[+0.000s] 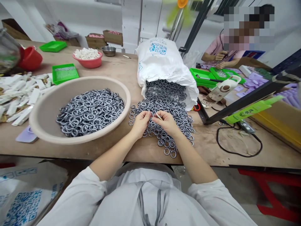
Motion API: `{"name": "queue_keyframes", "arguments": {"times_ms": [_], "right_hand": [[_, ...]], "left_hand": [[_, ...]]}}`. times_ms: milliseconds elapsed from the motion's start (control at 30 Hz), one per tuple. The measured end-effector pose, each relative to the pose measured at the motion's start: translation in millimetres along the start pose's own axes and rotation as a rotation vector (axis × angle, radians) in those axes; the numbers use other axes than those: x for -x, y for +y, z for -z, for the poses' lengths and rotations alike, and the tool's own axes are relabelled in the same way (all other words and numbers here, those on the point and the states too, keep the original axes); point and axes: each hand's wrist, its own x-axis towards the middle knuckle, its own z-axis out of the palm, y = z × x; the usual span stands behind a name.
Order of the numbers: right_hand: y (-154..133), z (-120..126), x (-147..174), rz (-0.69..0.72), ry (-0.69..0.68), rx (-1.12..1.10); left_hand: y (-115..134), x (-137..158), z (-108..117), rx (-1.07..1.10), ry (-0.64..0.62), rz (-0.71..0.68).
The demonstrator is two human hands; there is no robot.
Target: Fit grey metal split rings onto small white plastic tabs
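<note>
Over a heap of grey rings (164,138) on the table, my two hands meet almost fingertip to fingertip. My left hand (141,123) is closed in a pinch on a grey ring (151,115), which the fingers partly cover. Between the closed fingers of my right hand (167,123) is a slim pale tool (159,117), its tip close to that ring; its exact kind is too small to tell. More rings spill from the mouth of a white sack (162,62) lying behind the hands. To the left, a wide beige basin (44,135) holds many similar rings.
White strips (21,94) are piled at the far left. Behind the basin are a green tray (64,82) and a red bowl (90,63) of white pieces. A black metal post (235,106) and a cable (235,153) lie right. Another person (225,53) works at the back right.
</note>
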Motion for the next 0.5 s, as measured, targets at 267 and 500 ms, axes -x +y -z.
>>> {"name": "queue_keyframes", "arguments": {"times_ms": [267, 500], "right_hand": [[4, -2, -6, 0.236, 0.009, -0.013], [1, -10, -6, 0.246, 0.030, -0.035]], "left_hand": [[-2, 2, 5, -0.096, -0.131, -0.079], [2, 7, -2, -0.075, -0.080, -0.045]]}}
